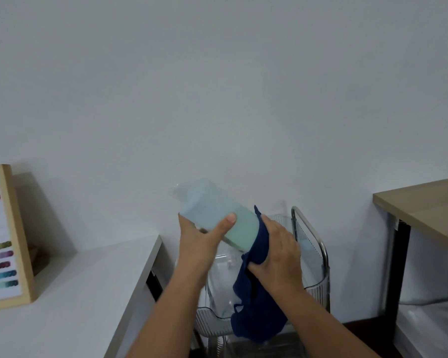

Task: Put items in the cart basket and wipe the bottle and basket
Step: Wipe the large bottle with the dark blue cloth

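Observation:
A pale blue and mint-green bottle (212, 215) is held tilted above the cart, its clear cap pointing up and left. My left hand (201, 240) grips its middle from below, thumb across the front. My right hand (274, 248) presses a dark blue cloth (256, 301) against the bottle's green bottom end; the rest of the cloth hangs down over the basket. The clear ribbed cart basket (317, 290) with a chrome handle stands below both hands, and its contents are mostly hidden.
A white table (70, 301) lies to the left with a wooden-framed colour chart (3, 236) leaning on the wall. A wood-topped desk (424, 210) with black legs stands to the right. The wall is close behind the cart.

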`<state>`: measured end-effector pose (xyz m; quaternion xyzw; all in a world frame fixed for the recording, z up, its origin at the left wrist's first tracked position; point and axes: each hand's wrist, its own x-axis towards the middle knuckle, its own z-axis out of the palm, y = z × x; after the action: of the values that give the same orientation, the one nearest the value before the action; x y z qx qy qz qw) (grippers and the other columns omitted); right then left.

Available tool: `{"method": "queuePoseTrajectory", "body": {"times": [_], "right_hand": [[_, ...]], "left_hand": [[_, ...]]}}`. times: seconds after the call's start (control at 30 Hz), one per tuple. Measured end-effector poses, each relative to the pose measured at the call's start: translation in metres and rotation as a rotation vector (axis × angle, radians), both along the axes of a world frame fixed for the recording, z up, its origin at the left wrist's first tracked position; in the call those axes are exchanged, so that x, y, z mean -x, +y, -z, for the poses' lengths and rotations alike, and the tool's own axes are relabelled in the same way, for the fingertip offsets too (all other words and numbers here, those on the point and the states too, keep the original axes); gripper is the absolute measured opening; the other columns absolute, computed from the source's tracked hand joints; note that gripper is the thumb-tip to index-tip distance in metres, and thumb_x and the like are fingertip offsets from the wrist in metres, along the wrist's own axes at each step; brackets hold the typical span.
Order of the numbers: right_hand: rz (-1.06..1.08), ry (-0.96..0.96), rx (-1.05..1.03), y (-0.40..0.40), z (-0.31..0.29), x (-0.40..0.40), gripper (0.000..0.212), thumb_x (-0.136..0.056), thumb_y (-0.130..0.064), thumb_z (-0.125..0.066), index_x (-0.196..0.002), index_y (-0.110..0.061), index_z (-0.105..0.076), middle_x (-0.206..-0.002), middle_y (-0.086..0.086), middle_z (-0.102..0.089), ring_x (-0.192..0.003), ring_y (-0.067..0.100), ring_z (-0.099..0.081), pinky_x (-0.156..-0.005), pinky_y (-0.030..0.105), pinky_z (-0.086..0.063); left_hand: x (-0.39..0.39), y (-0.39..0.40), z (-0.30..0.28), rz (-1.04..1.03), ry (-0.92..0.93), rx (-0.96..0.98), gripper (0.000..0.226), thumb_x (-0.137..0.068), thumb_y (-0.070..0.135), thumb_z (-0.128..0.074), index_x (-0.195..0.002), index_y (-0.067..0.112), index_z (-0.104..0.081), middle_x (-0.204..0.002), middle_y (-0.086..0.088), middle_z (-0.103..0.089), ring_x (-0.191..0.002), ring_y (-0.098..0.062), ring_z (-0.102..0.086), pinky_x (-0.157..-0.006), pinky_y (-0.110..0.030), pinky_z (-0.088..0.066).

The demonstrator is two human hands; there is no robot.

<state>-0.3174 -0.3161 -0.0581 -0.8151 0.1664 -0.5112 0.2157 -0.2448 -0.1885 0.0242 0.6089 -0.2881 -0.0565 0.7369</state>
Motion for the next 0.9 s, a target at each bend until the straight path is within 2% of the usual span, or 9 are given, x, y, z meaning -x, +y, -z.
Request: {"method": "queuePoseTrajectory", "body": {"times": [0.07, 0.17, 0.27, 0.33, 0.4, 0.5, 0.63, 0.73, 0.9], "right_hand": [[0.041, 0.007, 0.069, 0.001, -0.001, -0.001, 0.103, -0.048, -0.029, -0.091, -0.138, -0.015, -0.041, -0.123, 0.009, -0.060, -0.107, 0.032, -0.058, -0.089, 0.044, -0.047], [0.041, 0.061, 0.145, 0.002, -0.006, 0.001, 0.100, -0.053, -0.029, -0.087, -0.140, -0.016, -0.039, -0.127, 0.009, -0.058, -0.108, 0.031, -0.057, -0.092, 0.043, -0.045], [-0.111, 0.156, 0.142, -0.006, -0.016, 0.006, 0.098, -0.057, -0.032, -0.082, -0.144, -0.016, -0.039, -0.129, 0.007, -0.056, -0.110, 0.028, -0.055, -0.093, 0.040, -0.045], [-0.327, 0.231, 0.024, -0.011, -0.022, 0.008, 0.103, -0.057, -0.031, -0.081, -0.147, -0.025, -0.029, -0.131, 0.001, -0.052, -0.114, 0.021, -0.051, -0.095, 0.035, -0.043], [-0.434, 0.291, -0.067, -0.013, -0.025, 0.007, 0.107, -0.058, -0.030, -0.080, -0.148, -0.032, -0.023, -0.134, -0.003, -0.049, -0.117, 0.018, -0.049, -0.099, 0.035, -0.042], [-0.276, 0.286, -0.024, -0.007, -0.025, -0.001, 0.110, -0.056, -0.034, -0.080, -0.149, -0.027, -0.023, -0.131, 0.001, -0.051, -0.113, 0.022, -0.050, -0.096, 0.039, -0.043], [-0.026, 0.184, 0.127, 0.011, -0.021, -0.011, 0.099, -0.053, -0.031, -0.080, -0.143, -0.015, -0.042, -0.122, 0.008, -0.059, -0.100, 0.030, -0.059, -0.081, 0.042, -0.049], [0.021, 0.118, 0.201, 0.015, -0.021, -0.014, 0.089, -0.057, -0.029, -0.078, -0.139, -0.013, -0.048, -0.121, 0.010, -0.061, -0.096, 0.031, -0.061, -0.079, 0.041, -0.049], [-0.282, 0.240, 0.145, 0.002, -0.025, -0.009, 0.104, -0.057, -0.036, -0.079, -0.148, -0.022, -0.030, -0.134, 0.004, -0.049, -0.108, 0.026, -0.053, -0.089, 0.043, -0.047]], "left_hand": [[0.012, -0.009, 0.010, -0.038, 0.069, 0.084, 0.075, -0.056, 0.049, -0.091, -0.121, 0.041, -0.052, -0.110, 0.013, -0.071, -0.099, -0.007, -0.069, -0.072, -0.031, -0.060], [0.006, -0.008, 0.012, -0.058, 0.135, 0.194, 0.065, -0.058, 0.034, -0.090, -0.116, 0.025, -0.063, -0.104, 0.000, -0.074, -0.095, -0.018, -0.072, -0.069, -0.036, -0.059], [-0.015, 0.002, 0.012, 0.070, 0.108, 0.206, 0.047, -0.057, 0.030, -0.086, -0.101, 0.026, -0.072, -0.098, -0.002, -0.075, -0.089, -0.020, -0.073, -0.065, -0.032, -0.057], [-0.028, 0.011, 0.010, 0.206, 0.095, 0.184, 0.052, -0.055, 0.028, -0.090, -0.103, 0.021, -0.072, -0.099, -0.004, -0.075, -0.090, -0.020, -0.072, -0.068, -0.032, -0.058], [-0.036, 0.015, 0.005, 0.284, 0.134, 0.171, 0.072, -0.048, 0.031, -0.094, -0.112, 0.011, -0.067, -0.104, -0.008, -0.074, -0.095, -0.023, -0.070, -0.074, -0.035, -0.059], [-0.024, 0.001, 0.004, 0.133, 0.288, 0.245, 0.085, -0.058, 0.028, -0.085, -0.131, 0.005, -0.048, -0.122, -0.012, -0.062, -0.105, -0.024, -0.063, -0.081, -0.037, -0.057], [0.011, -0.032, 0.023, -0.202, 0.327, 0.114, 0.098, -0.046, 0.049, -0.089, -0.126, 0.027, -0.037, -0.115, 0.004, -0.062, -0.098, -0.010, -0.067, -0.076, -0.031, -0.060], [0.006, -0.030, 0.026, -0.230, 0.312, 0.185, 0.088, -0.051, 0.042, -0.091, -0.122, 0.025, -0.042, -0.109, 0.004, -0.068, -0.089, -0.006, -0.071, -0.068, -0.022, -0.058], [-0.015, -0.011, 0.032, -0.103, 0.269, 0.221, 0.080, -0.058, 0.028, -0.090, -0.126, 0.024, -0.048, -0.118, -0.004, -0.068, -0.105, -0.022, -0.068, -0.081, -0.042, -0.059]]}}
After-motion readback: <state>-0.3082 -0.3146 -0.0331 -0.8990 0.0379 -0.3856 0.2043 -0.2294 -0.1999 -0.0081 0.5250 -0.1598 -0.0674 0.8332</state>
